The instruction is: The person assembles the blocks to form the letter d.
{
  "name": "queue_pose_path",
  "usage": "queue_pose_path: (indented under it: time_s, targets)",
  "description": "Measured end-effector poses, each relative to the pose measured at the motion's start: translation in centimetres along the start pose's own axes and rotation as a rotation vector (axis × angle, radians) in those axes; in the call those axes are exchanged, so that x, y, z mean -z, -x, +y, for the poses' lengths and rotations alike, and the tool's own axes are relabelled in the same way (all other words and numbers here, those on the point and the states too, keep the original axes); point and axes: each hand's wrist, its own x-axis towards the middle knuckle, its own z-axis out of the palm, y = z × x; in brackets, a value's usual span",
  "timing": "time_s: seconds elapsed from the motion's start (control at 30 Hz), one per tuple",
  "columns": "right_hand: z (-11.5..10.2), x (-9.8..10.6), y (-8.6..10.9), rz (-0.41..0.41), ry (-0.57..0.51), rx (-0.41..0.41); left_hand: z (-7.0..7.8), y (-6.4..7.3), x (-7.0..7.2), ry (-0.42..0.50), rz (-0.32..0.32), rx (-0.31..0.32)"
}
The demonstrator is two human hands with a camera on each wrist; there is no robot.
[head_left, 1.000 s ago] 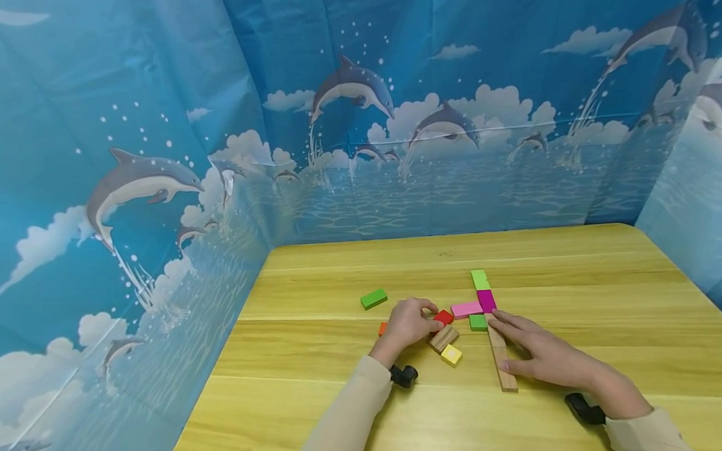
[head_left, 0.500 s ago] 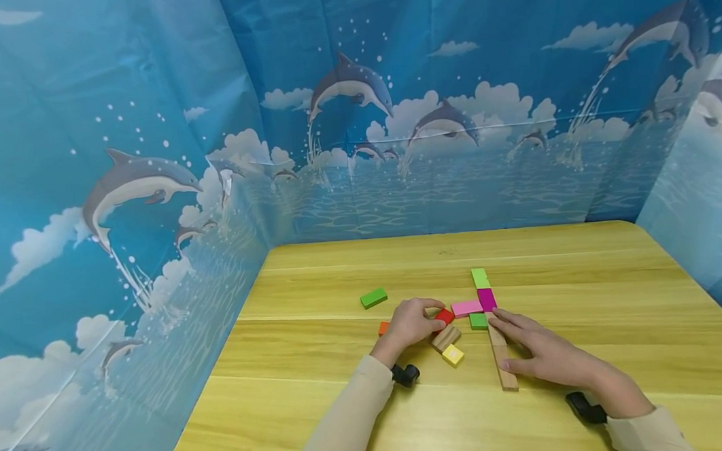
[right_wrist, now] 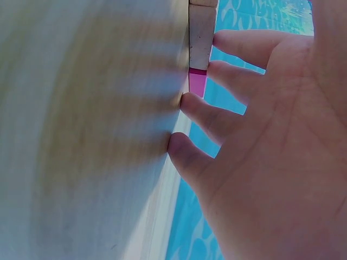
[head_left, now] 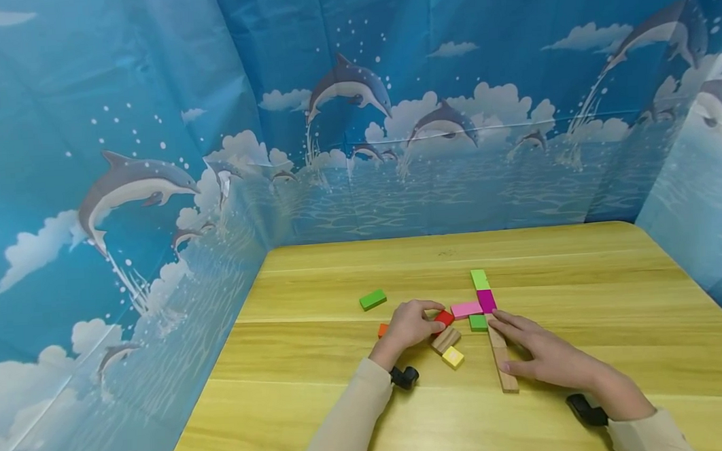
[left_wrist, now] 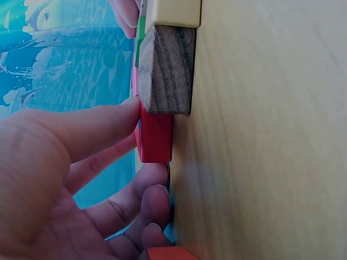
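My left hand (head_left: 410,324) curls over a red block (head_left: 445,317), thumb on its near side and index finger at its far side. In the left wrist view, the red block (left_wrist: 157,138) lies flat, partly behind a striped brown wooden block (left_wrist: 171,70). A yellow block (head_left: 452,357) sits nearer the person. My right hand (head_left: 548,353) lies with fingers extended along a row of plain wooden blocks (head_left: 498,348), fingertips at its right side. The row continues into a magenta block (head_left: 486,301) and a light green block (head_left: 479,279). Pink (head_left: 466,309) and green (head_left: 478,323) blocks adjoin it on the left.
A green block (head_left: 373,300) lies alone at the back left of the wooden table (head_left: 320,384). Beside my left hand, an orange block (head_left: 382,329) is mostly hidden. A blue dolphin-print curtain (head_left: 359,185) encloses the table's far side and both sides.
Both hands stay nearly still. The striped wooden and yellow blocks have shifted very slightly to the right, with my left hand remaining at the red block.
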Motion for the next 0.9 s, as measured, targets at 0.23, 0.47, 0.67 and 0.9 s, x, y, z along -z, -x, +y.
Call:
queue_pose_path:
  time_s: [0.23, 0.47, 0.67, 0.9]
  targets:
    - [0.1, -0.2, 0.0, 0.006, -0.006, -0.003, 0.1, 0.3, 0.2, 0.004, 0.002, 0.012]
    - [-0.1, -0.1, 0.1, 0.012, -0.003, 0.004, 0.1, 0.4, 0.3, 0.008, 0.003, 0.009]
    - [-0.5, 0.1, 0.1, 0.014, 0.005, 0.025, -0.1, 0.4, 0.7, 0.061, -0.011, -0.016]
    - [-0.4, 0.1, 0.1, 0.009, 0.013, 0.022, -0.5, 0.6, 1.8, 0.124, 0.007, -0.031]
